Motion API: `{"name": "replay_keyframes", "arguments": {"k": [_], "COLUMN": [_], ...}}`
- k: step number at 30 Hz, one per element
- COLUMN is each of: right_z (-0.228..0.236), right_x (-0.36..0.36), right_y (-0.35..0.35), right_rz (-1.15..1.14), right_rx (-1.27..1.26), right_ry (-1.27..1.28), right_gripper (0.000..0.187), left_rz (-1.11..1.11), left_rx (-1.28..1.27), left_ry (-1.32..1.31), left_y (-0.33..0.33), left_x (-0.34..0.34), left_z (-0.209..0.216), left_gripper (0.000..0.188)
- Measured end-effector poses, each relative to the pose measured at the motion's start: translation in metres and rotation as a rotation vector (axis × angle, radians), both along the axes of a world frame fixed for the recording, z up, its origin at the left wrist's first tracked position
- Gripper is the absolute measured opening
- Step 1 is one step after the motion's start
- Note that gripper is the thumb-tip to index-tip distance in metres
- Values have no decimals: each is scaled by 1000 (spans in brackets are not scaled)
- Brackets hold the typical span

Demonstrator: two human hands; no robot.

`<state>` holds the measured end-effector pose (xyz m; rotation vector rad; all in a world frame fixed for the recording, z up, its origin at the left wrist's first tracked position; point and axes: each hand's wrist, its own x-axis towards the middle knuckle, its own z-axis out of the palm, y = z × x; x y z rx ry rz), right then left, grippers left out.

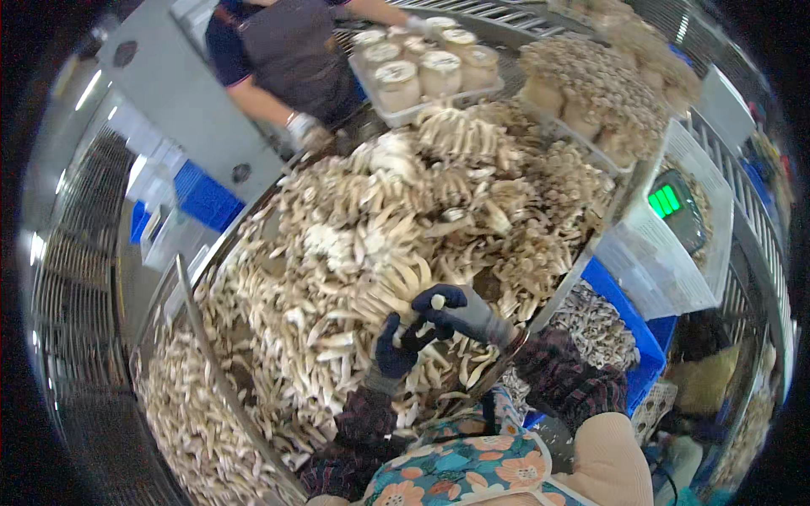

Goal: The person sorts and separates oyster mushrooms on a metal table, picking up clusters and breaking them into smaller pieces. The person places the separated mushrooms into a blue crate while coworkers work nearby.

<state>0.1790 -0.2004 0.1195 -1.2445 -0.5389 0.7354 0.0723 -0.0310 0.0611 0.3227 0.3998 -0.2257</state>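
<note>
Both my hands are gloved in dark blue and grey, close together over a large heap of pale, long-stemmed mushrooms [333, 287]. My left hand [395, 350] is closed at the base of a fanned mushroom cluster [390, 288], whose curved stems point away from me. Just to its right, my right hand [464, 316] pinches a mushroom [438, 301], of which only a pale round end shows. The fingers of the two hands nearly meet, so parts of what they grip are hidden.
A co-worker's gloved hand [310, 135] is at the heap's far edge, near a tray of capped bottles [405, 110]. Right are a blue crate [645, 354] of small mushrooms and a white bin [658, 266] beside a green-lit display [665, 201]. A metal divider [211, 363] crosses the left.
</note>
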Motion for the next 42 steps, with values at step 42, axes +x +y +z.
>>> {"name": "replay_keyframes", "arguments": {"k": [42], "right_z": [-282], "right_x": [-94], "right_y": [-361], "right_rz": [-1128], "right_rx": [-1482], "right_ry": [338], "right_gripper": [40], "left_rz": [-854], "left_rx": [2481], "left_ry": [-869], "left_y": [-113], "left_x": [-35], "left_z": [-30], "left_gripper": [47]}}
